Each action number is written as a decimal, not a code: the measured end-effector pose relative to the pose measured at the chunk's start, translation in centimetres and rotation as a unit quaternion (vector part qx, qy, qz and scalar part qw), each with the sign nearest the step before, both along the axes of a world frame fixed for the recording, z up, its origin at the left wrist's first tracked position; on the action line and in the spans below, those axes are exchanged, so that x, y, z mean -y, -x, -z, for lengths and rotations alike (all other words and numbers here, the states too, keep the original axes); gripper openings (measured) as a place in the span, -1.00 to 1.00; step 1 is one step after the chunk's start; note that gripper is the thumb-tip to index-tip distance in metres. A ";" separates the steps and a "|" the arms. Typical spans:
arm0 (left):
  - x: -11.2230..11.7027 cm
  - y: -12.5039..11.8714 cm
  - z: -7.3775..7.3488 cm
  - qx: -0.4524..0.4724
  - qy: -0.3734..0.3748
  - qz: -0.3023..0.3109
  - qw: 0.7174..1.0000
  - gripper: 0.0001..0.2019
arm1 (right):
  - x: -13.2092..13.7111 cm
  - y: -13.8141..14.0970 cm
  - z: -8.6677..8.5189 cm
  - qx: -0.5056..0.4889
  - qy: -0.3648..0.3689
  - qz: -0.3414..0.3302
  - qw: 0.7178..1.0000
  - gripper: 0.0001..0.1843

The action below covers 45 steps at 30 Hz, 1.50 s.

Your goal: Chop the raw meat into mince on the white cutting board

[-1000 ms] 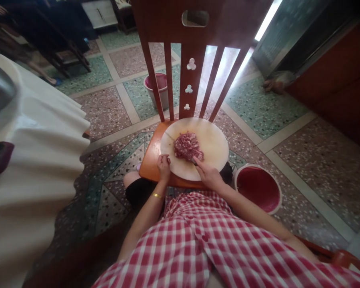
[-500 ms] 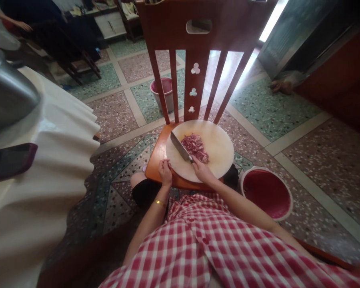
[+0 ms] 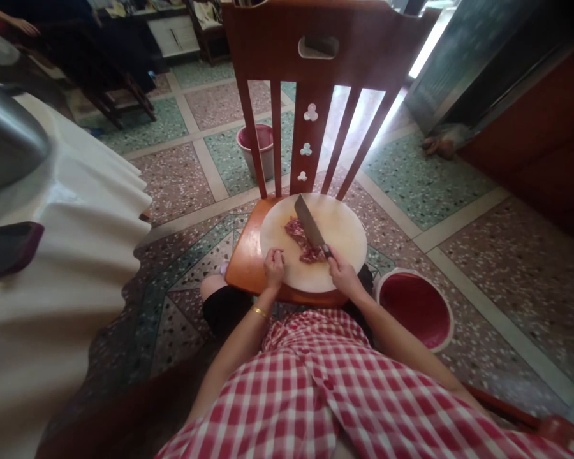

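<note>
My right hand [image 3: 344, 275] grips the dark handle of a cleaver [image 3: 310, 224], whose broad blade slants up and left across the chopped meat [image 3: 297, 233]. Part of the meat is hidden under the blade. It lies on a round white cutting board [image 3: 277, 217], which rests on the seat of a wooden chair [image 3: 243, 261]. My left hand [image 3: 274, 268] is at the board's near left edge, apart from the meat. Its fingers are curled together, and what they hold, if anything, is too small to make out.
A red-lined bucket [image 3: 380, 299] stands on the floor to the right, and another bin [image 3: 263, 159] behind the chair. At left, a table with a cream cloth [image 3: 90, 210] bears a metal pot [image 3: 9, 140] and a phone [image 3: 9, 252]. Another person's hand [image 3: 26, 27] shows at far left.
The cleaver has moved right, from the left side of the meat to over it. The meat is spread in a narrower strip. My left hand has shifted right onto the board's edge.
</note>
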State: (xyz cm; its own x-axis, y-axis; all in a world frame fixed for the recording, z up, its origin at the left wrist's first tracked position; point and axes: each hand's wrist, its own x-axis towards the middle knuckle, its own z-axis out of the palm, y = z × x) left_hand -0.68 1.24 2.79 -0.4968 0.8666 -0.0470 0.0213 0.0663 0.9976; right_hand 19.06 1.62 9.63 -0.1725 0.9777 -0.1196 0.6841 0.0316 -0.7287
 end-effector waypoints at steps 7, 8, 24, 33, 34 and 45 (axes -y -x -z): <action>-0.8 -0.8 1.0 -0.059 0.020 0.041 0.997 -0.82 | -0.8 -1.0 -0.1 -0.006 0.031 -0.003 1.000 -0.50; -0.8 -0.7 1.1 -0.057 0.020 0.045 0.997 -0.82 | -0.9 -1.0 -1.1 -0.012 0.022 -0.016 1.000 -0.50; -0.1 -0.6 1.1 -0.040 0.012 0.034 0.999 -0.83 | -1.6 1.6 -4.1 0.117 -0.030 -0.103 0.987 -0.48; 0.1 -0.7 0.9 -0.033 0.015 0.032 0.999 -0.85 | -0.8 2.3 -3.4 0.133 0.008 -0.101 0.986 -0.48; 0.0 -0.7 0.8 -0.029 0.015 0.032 0.999 -0.85 | -0.8 2.3 -3.5 0.134 0.017 -0.104 0.985 -0.50; 0.2 -0.7 0.7 -0.032 0.010 0.032 0.999 -0.86 | -0.9 1.9 -3.2 0.143 0.004 -0.102 0.984 -0.49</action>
State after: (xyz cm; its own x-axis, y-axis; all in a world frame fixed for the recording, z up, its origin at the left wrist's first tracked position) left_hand -0.03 1.09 2.06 -0.4423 0.8962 -0.0349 0.0909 0.0835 0.9924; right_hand 17.20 2.55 12.86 -0.3239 0.9250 -0.1986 0.8413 0.1856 -0.5077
